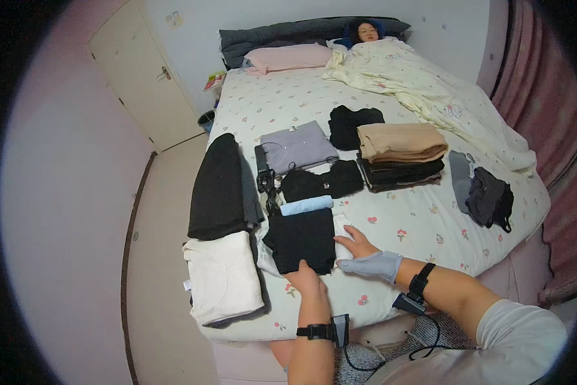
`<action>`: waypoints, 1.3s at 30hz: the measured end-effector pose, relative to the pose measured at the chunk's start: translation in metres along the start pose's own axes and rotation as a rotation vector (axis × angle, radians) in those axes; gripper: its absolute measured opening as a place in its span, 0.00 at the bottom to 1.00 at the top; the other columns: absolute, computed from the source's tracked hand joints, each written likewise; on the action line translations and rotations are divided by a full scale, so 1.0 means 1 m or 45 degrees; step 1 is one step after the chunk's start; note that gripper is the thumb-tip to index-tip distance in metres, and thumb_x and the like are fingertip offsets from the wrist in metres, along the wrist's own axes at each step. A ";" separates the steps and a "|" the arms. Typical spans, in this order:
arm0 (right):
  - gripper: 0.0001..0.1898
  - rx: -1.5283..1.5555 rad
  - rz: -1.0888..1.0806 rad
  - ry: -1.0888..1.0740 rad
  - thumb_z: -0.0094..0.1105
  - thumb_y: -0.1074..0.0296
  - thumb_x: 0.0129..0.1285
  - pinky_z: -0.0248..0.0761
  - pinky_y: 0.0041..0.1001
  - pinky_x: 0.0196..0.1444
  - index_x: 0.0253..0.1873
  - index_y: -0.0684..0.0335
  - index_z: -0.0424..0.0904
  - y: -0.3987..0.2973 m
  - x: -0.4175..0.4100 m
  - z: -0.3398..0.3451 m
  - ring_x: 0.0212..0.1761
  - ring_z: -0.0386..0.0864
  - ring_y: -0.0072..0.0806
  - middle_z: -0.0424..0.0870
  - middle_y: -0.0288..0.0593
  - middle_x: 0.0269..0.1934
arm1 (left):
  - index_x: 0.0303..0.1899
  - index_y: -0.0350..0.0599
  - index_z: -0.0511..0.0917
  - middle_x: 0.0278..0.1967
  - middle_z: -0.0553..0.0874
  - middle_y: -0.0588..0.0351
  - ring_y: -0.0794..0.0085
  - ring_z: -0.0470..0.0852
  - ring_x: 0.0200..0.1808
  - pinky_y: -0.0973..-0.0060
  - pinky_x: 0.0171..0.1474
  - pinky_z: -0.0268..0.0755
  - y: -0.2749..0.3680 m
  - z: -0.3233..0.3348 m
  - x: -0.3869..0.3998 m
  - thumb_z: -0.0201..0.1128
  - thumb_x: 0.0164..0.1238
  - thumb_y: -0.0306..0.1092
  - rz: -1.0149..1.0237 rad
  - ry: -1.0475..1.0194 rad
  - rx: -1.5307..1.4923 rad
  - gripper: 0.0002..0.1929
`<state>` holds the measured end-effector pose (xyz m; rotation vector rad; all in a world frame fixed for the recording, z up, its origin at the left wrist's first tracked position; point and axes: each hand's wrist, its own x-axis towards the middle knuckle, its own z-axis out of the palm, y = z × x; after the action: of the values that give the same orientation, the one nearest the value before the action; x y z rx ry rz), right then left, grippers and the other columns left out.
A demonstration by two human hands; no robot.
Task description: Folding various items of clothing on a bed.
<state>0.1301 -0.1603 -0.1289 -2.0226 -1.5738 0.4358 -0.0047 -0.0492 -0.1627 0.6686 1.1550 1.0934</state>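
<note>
A folded black garment [302,240] lies near the foot of the bed, on top of white cloth [342,226]. My left hand [308,279] grips its near edge, thumb on top; the other fingers are hidden underneath. At its right side, my right hand [360,246] has its fingers spread, with fingertips against the garment's edge and the white cloth. A grey brace wraps this hand's wrist. Just beyond the garment rests a rolled light-blue cloth [306,205], and past that a black bra [322,181]. Folded white clothing [225,276] sits to the left.
Dark folded clothes [218,192], a grey garment [300,144], a black garment [351,125] and a stack topped by tan cloth [401,142] lie on the bed [413,250]. Dark small garments [488,197] are at right. A person [368,33] lies under a quilt [413,77].
</note>
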 end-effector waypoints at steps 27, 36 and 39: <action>0.20 1.032 0.694 -0.044 0.58 0.53 0.65 0.70 0.25 0.50 0.55 0.61 0.78 0.080 -0.254 -0.035 0.46 0.77 0.23 0.83 0.37 0.43 | 0.46 0.32 0.71 0.38 0.81 0.45 0.63 0.80 0.24 0.75 0.16 0.70 0.010 0.000 -0.033 0.60 0.58 0.20 -0.252 -0.034 0.180 0.13; 0.21 1.193 0.853 -0.097 0.57 0.57 0.68 0.69 0.21 0.51 0.57 0.68 0.74 0.079 -0.287 -0.054 0.46 0.78 0.20 0.83 0.39 0.45 | 0.54 0.43 0.68 0.42 0.78 0.51 0.64 0.82 0.35 0.70 0.34 0.80 0.049 0.070 -0.169 0.59 0.55 0.14 -0.166 -0.851 0.137 0.23; 0.22 1.235 0.812 -0.009 0.58 0.56 0.68 0.69 0.21 0.52 0.57 0.68 0.74 0.092 -0.299 -0.051 0.48 0.79 0.21 0.83 0.40 0.45 | 0.54 0.42 0.69 0.40 0.79 0.52 0.63 0.83 0.36 0.65 0.39 0.81 0.057 0.109 -0.191 0.57 0.56 0.18 -0.214 -1.054 0.154 0.22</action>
<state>0.1511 -0.4746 -0.1627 -1.6312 -0.4534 1.1659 0.0765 -0.1933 -0.0073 0.9758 0.5415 0.5055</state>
